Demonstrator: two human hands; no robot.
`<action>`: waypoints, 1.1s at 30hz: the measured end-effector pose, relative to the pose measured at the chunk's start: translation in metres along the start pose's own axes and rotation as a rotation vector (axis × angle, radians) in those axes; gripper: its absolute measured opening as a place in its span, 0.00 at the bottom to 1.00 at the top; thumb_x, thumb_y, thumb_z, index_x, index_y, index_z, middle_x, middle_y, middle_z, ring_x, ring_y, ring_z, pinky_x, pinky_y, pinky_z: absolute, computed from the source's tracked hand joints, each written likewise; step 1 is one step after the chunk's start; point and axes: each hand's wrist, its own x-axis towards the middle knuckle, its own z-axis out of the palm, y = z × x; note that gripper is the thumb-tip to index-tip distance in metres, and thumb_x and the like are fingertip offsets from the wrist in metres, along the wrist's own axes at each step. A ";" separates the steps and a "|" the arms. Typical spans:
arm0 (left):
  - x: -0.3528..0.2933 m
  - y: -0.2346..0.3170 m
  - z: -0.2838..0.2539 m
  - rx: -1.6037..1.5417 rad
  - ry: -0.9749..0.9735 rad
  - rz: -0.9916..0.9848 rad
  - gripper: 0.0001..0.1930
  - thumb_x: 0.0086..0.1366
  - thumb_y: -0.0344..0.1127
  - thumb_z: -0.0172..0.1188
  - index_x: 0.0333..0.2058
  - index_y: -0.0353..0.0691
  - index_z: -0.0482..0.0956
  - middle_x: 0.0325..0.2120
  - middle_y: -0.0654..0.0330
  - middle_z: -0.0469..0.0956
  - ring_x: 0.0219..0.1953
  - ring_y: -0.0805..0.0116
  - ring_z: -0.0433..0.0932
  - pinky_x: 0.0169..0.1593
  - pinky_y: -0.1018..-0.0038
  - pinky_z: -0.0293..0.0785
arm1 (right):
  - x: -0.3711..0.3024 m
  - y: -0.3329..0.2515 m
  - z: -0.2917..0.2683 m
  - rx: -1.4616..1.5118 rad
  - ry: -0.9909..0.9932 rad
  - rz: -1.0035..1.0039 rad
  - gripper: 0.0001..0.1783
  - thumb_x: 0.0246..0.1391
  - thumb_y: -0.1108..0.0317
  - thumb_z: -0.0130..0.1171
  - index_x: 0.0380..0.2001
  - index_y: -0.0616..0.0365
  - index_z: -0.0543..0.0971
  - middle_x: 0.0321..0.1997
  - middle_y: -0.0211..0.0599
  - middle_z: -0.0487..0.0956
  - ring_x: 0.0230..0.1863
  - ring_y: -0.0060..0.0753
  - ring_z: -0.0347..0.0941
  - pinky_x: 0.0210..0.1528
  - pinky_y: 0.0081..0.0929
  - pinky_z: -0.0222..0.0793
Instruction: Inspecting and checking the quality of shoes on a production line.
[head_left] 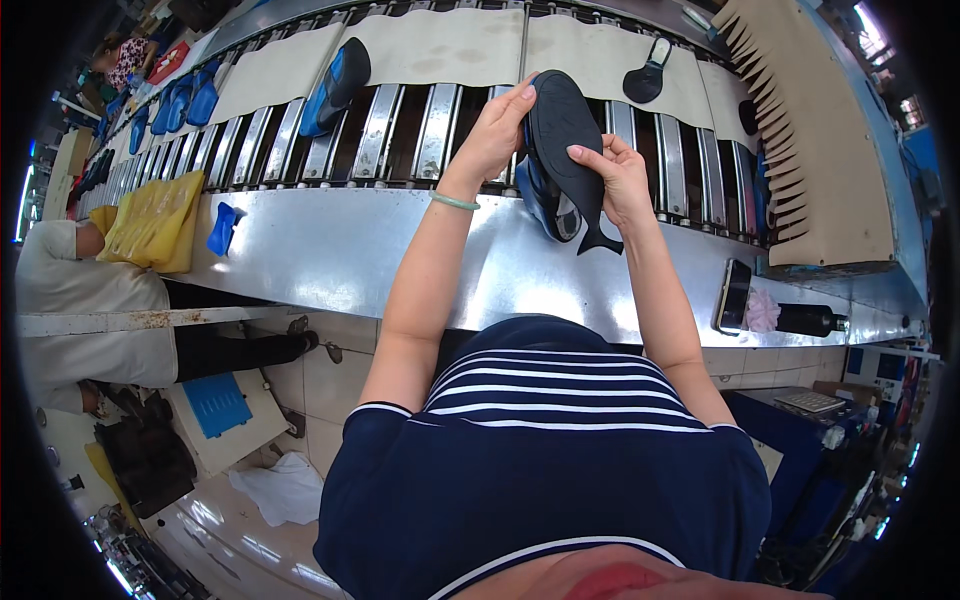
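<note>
Up over the conveyor, both my hands are on a black shoe sole [566, 125], its patterned face toward me. A blue-and-black shoe [545, 200] sits behind it, mostly hidden. My left hand [500, 130] grips the pair at the upper left edge, fingers curled around the far side. At the heel end, my right hand [618, 178] pinches the sole, thumb across its face. The sole's heel tail hangs away from the shoe and ends in a forked tip. A green bangle [455, 201] circles my left wrist.
A roller conveyor [432, 130] carries cloth sheets, another blue-and-black shoe [338, 88] and a black sole piece [645, 82]. The metal ledge [330, 245] holds a blue piece [222, 229], phone [735, 295] and black bottle [806, 320]. A fringed machine hood [840, 140] stands right; a person [90, 300] left.
</note>
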 end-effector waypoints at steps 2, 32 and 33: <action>0.001 -0.002 0.000 -0.009 -0.002 0.007 0.29 0.75 0.44 0.46 0.65 0.29 0.57 0.54 0.55 0.74 0.53 0.73 0.73 0.54 0.79 0.71 | 0.002 0.002 -0.001 0.010 0.001 -0.004 0.14 0.47 0.81 0.68 0.37 0.64 0.74 0.35 0.42 0.82 0.34 0.26 0.81 0.39 0.23 0.80; 0.002 -0.014 -0.005 -0.370 -0.102 -0.038 0.25 0.73 0.43 0.41 0.59 0.30 0.67 0.53 0.54 0.74 0.56 0.67 0.71 0.62 0.70 0.65 | 0.016 0.006 -0.011 0.038 0.031 -0.018 0.16 0.44 0.81 0.70 0.33 0.63 0.73 0.31 0.42 0.82 0.30 0.28 0.80 0.35 0.25 0.81; 0.001 -0.013 -0.003 -0.380 -0.122 -0.023 0.24 0.72 0.41 0.43 0.59 0.29 0.67 0.53 0.54 0.74 0.56 0.67 0.71 0.62 0.71 0.64 | 0.015 0.006 -0.011 0.045 0.031 -0.017 0.16 0.44 0.81 0.70 0.33 0.63 0.73 0.31 0.42 0.82 0.30 0.28 0.80 0.35 0.25 0.81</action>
